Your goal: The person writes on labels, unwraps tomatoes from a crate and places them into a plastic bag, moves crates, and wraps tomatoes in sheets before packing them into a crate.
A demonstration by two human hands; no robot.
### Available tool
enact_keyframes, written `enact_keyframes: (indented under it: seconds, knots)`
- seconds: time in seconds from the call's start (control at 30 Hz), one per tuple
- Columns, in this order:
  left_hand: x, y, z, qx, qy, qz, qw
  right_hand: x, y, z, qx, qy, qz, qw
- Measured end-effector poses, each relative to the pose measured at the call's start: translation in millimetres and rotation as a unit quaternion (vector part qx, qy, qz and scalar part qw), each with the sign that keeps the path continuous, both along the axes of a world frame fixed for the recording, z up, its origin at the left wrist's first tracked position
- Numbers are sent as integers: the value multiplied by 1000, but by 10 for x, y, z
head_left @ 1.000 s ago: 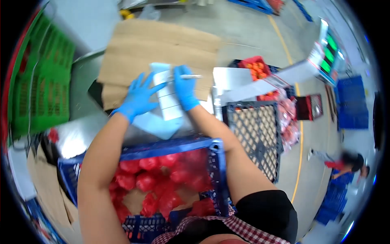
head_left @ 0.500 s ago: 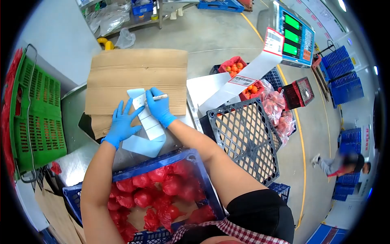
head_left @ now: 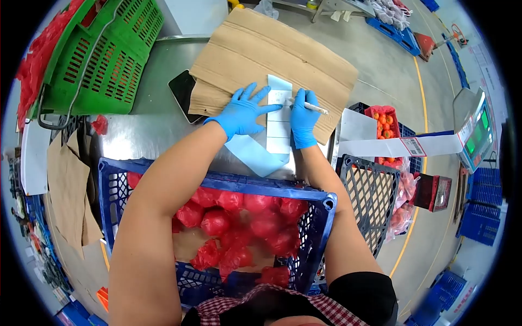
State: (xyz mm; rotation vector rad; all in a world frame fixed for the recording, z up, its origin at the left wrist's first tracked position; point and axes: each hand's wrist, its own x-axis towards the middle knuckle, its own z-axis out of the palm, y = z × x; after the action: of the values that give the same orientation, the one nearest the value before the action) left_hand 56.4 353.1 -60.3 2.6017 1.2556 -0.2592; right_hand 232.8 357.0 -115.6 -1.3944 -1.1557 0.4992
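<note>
Nearest us, blue crate [head_left: 261, 187]. Past its rim, label strip [head_left: 278, 131] lies on counter [head_left: 163, 98], far end over cardboard [head_left: 272, 43]; we judge it light, limp, easily creased, best held flat by the edges. Left grip [head_left: 243, 114]: spread wide, grasping nothing, fingertips at the strip. Right grip [head_left: 303, 120]: closed round pen [head_left: 317, 108], probably light, stiff, smooth; we'd pinch low near its tip.

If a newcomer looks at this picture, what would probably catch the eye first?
Probably the centre: the blue-gloved right hand holds a pen at a label strip, and the blue-gloved left hand reaches onto it. Next, perhaps the red-wrapped bundles in the blue crate below, and the green basket at upper left.
</note>
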Motion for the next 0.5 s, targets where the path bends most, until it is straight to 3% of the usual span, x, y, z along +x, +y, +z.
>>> enact_keyframes:
  seconds: [0.07,0.27,0.47,0.5]
  knots:
    - [1,4,-6,-1,-1,1,1000,-32,-8,28,-9,22,-6,1000]
    - [5,-2,20,-11,5,4,1000,15,-19,10,28,-113,-14,993]
    - [24,-7,65,-18,17,8,1000,8,-24,-80,3,89,-15,996]
    - [22,-5,61,-16,17,7,1000,11,-16,-91,2,79,-15,997]
